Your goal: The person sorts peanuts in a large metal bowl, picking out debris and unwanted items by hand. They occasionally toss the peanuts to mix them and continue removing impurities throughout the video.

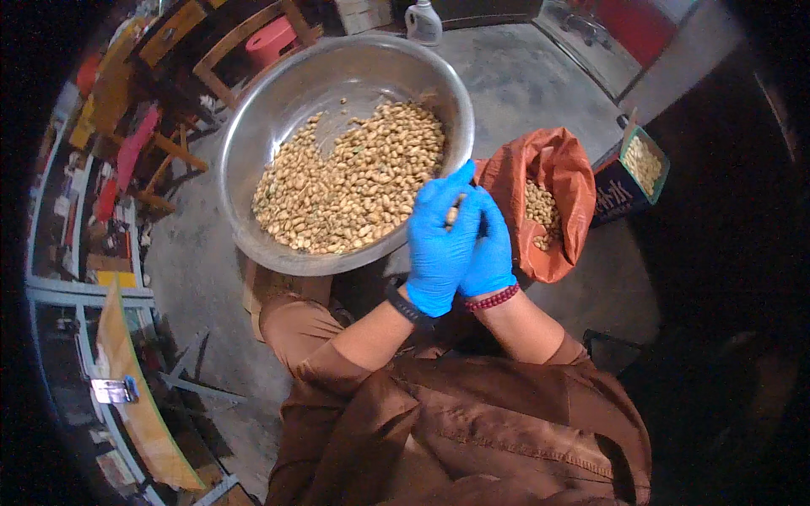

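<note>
Both my hands wear blue gloves and meet over the right rim of a large steel basin [354, 262]. My left hand [441, 243] curls around at least one unshelled peanut [452, 214], visible in a gap between its fingers. Pressed against it on the right is my right hand [493, 250]; what lies inside its palm is hidden. A heap of unshelled peanuts [354, 183] covers much of the basin's bottom. Just right of my hands stands an orange woven sack [569, 215], its mouth rolled back, with more peanuts [542, 205] inside.
Behind the sack, a dark box [617, 196] holds pale nuts or kernels [642, 164]. A white plastic jug [423, 24] stands beyond the basin. At left are a wooden chair [218, 73], a pink stool [272, 41] and a metal-framed shelf [88, 291] with a yellowish board [142, 411].
</note>
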The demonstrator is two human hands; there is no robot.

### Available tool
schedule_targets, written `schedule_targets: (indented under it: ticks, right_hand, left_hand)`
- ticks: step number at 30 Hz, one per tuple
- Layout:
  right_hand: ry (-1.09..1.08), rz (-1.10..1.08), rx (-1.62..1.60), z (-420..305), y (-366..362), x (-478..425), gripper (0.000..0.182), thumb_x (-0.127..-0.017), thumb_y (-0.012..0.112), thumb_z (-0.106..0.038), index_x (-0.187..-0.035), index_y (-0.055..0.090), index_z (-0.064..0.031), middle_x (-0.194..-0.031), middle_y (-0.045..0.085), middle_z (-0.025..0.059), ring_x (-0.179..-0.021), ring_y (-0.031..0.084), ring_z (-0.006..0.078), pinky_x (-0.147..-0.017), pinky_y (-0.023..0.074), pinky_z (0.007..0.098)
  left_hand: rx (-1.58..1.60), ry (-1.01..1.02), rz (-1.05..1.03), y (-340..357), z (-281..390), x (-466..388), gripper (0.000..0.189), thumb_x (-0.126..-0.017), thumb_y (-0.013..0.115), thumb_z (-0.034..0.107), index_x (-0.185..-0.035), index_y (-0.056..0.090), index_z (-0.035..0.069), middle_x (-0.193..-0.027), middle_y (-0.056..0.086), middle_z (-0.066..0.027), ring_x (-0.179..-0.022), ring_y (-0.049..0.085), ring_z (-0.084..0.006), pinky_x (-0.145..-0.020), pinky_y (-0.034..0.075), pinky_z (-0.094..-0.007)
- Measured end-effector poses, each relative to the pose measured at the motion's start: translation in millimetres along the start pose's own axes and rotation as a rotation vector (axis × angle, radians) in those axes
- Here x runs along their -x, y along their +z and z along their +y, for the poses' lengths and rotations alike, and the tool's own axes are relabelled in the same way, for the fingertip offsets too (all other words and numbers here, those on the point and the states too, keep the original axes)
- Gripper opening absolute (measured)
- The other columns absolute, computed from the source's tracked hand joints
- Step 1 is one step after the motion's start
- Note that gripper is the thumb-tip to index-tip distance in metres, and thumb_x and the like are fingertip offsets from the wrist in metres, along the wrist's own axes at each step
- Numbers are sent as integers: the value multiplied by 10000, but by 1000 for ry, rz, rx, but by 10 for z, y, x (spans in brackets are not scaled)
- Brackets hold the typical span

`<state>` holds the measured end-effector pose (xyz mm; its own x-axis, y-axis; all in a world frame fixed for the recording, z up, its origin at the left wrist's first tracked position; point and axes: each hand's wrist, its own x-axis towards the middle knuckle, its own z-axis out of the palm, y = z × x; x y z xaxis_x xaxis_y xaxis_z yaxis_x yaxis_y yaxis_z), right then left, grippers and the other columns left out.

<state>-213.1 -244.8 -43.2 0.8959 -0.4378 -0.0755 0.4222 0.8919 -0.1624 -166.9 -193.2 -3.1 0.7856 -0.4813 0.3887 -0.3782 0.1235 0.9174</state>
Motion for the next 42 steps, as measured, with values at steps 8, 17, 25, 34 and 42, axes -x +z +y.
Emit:
schedule_targets:
  ticks: [8, 17, 25, 34, 42]
  right_hand:
    - [-174, 91, -479, -855, -517, 263, 370, -913, 424, -287, -1181, 498, -43, -1136, 565, 116, -1052, 540, 216, -942, 418, 332]
    - [-343, 266, -307, -1461, -1246, 82, 390, -922, 411, -298, -1205, 524, -54, -1196, 564, 107, -1105, 521, 245, -999, 370, 391]
    - [-245, 553, 90, -2191, -2142, -377, 648, -872, 423, -557, -1361, 343, -139, -1398, 350, 144, -1272, 326, 355, -1019, 234, 575]
    - [-118, 773, 423, -2157, -2861, 10, 443, -870, 549, -396, -1172, 529, -73, -1117, 578, 112, -1019, 550, 232, -822, 459, 386]
    - [-7, 736, 592, -1788, -2534, 618, 195, -843, 570, -208, -908, 634, -35, -785, 632, 66, -670, 596, 178, -609, 485, 281]
  left_hand:
    - [-123, 127, -253, 1137, -344, 328, 397, -785, 643, 86, -1171, 563, 48, -1031, 554, -105, -1015, 504, -233, -899, 414, -333]
    - [460, -388, -326, 1688, -820, 211, 354, -920, 452, 80, -1261, 460, -18, -1207, 538, -108, -1124, 502, -172, -972, 391, -287]
    - [789, -650, -258, 1692, -931, 56, 410, -960, 382, 231, -1327, 388, 49, -1310, 435, -112, -1202, 427, -224, -1021, 328, -332]
    - [723, -756, -232, 1057, -541, -8, 435, -920, 460, 281, -1283, 446, 42, -1154, 545, -127, -1065, 517, -226, -945, 388, -362]
    - [409, -531, -465, 577, -206, 101, 351, -914, 491, 129, -1243, 511, 6, -799, 568, 0, -652, 537, -72, -612, 454, -221]
